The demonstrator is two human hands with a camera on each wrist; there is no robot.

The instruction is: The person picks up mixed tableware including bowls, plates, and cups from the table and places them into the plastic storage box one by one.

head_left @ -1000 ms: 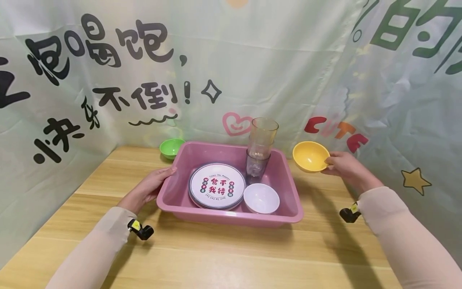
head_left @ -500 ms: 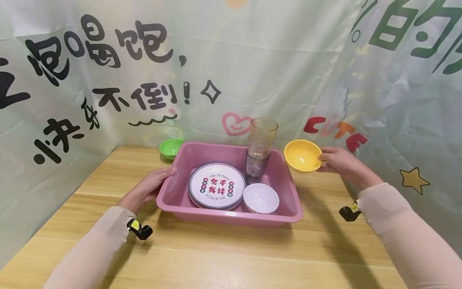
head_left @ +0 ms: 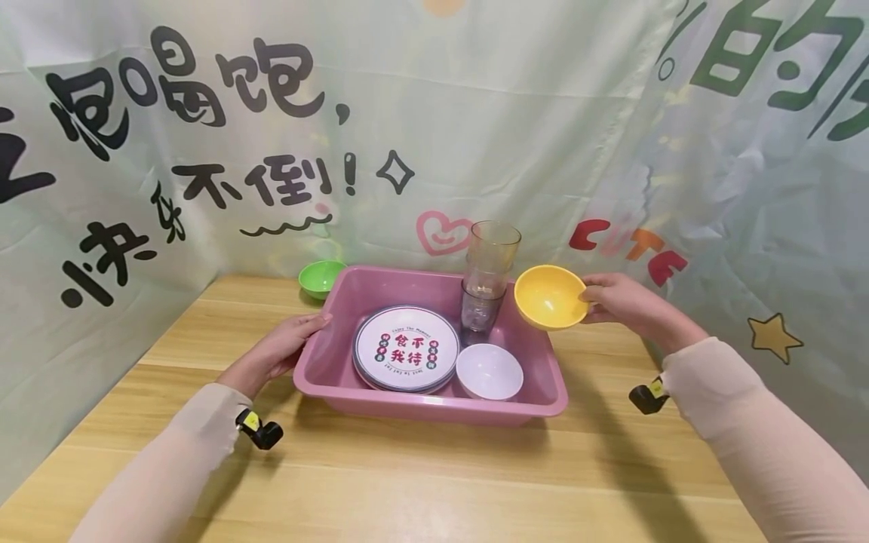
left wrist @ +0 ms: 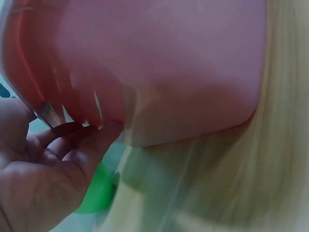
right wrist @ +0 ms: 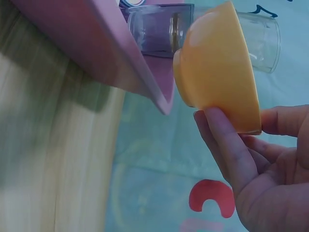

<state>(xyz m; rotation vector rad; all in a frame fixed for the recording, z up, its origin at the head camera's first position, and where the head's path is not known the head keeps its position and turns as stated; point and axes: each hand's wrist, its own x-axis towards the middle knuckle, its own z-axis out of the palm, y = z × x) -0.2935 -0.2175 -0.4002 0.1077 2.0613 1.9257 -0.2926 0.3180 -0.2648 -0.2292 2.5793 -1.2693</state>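
My right hand (head_left: 621, 300) pinches a yellow bowl (head_left: 548, 297) by its right edge, thumb at the rim and fingers against the outside. The bowl hangs in the air over the right back corner of a pink plastic basin (head_left: 434, 409). My left hand (head_left: 288, 343) grips the basin's left rim; in the left wrist view its fingers (left wrist: 89, 145) lie against the outer wall below the rim. Inside the basin are a stack of white plates (head_left: 406, 349) with red lettering, a white bowl (head_left: 489, 372) and a stack of clear glasses (head_left: 487, 279).
A green bowl (head_left: 320, 280) stands behind the basin's left back corner, partly hidden by it. The basin is on a wooden table (head_left: 380, 483). A printed cloth (head_left: 380, 98) hangs behind and at both sides.
The yellow bowl has moved left in my right hand, from beside the basin to over its right back corner. My left hand stays at the left rim.
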